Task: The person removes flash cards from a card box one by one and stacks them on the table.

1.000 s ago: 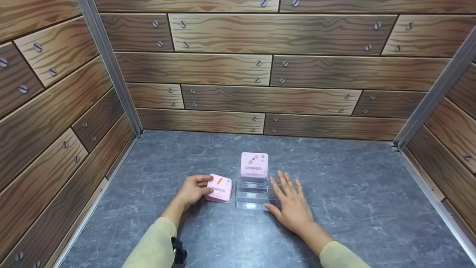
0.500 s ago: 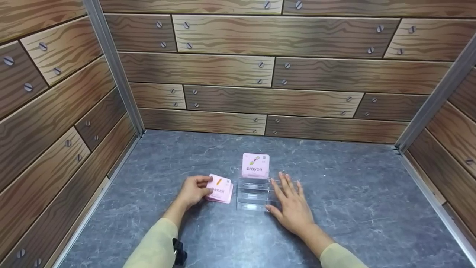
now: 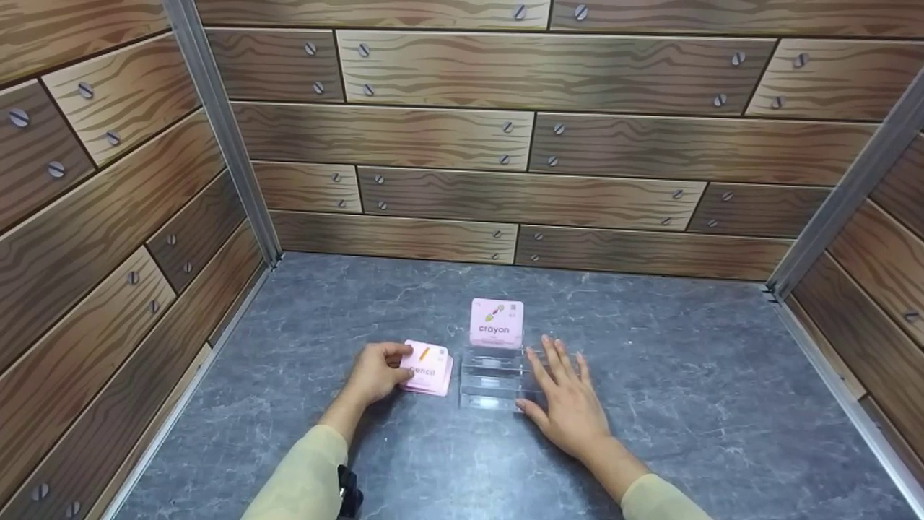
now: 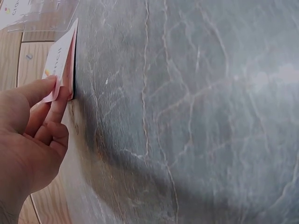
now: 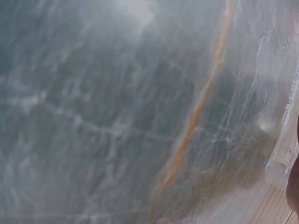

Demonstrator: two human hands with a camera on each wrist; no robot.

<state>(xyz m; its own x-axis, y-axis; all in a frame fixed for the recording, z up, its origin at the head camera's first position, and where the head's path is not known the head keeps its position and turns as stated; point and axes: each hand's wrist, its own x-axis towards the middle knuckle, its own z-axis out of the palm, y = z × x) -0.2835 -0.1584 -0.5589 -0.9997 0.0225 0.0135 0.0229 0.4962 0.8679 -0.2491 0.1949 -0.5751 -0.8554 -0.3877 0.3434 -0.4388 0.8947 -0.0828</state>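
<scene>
Pinching a square card [image 3: 427,359], the left hand [image 3: 375,373] flanks a clear tiered stand [image 3: 491,383], the right hand [image 3: 570,404] splayed opposite.

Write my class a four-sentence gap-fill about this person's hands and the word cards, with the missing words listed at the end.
1. The standing card at the far end of the clear holder reads "____".
2. The pinched card in the left hand reads "____".
3. From the person's viewpoint, the right hand is at the clear holder's ____ side.
4. The background colour shared by both cards is ____.

Missing words: crayon; pencil; right; pink.
</scene>
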